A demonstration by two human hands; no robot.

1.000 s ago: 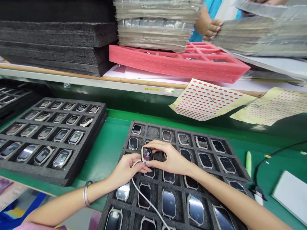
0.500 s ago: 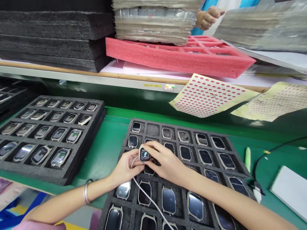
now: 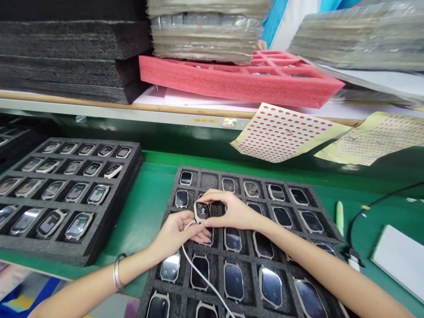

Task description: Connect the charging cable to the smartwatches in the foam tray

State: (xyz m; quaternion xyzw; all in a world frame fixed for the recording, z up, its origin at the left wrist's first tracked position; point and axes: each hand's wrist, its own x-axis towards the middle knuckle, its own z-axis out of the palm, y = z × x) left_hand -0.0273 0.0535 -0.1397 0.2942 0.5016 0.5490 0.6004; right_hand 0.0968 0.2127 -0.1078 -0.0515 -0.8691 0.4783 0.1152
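Note:
A strapless smartwatch [image 3: 202, 211] with a lit screen is pinched at its edges by the thumb and fingers of my right hand [image 3: 233, 211]. My left hand [image 3: 177, 232] is just left of and below it, thumb and finger closed on a white charging cable [image 3: 207, 279]. The cable's end is hidden behind the watch and fingers. Both hands are above a black foam tray [image 3: 218, 249], whose compartments hold several strapless watches with dark screens, such as a watch [image 3: 233, 280] near the front.
To the left stands another foam tray [image 3: 109, 212] of watches. On the shelf above are black foam blocks [image 3: 66, 66], a red foam tray [image 3: 225, 81] and plastic-wrapped stacks [image 3: 202, 37]. Sticker sheets [image 3: 288, 132] hang from its edge. A green pen [image 3: 339, 217] and white box [image 3: 402, 260] lie right.
The watch has tilted and risen slightly, with my right hand shifted up and right. My left fingers have drawn down from the watch's side. The co-worker's hand has mostly gone from view.

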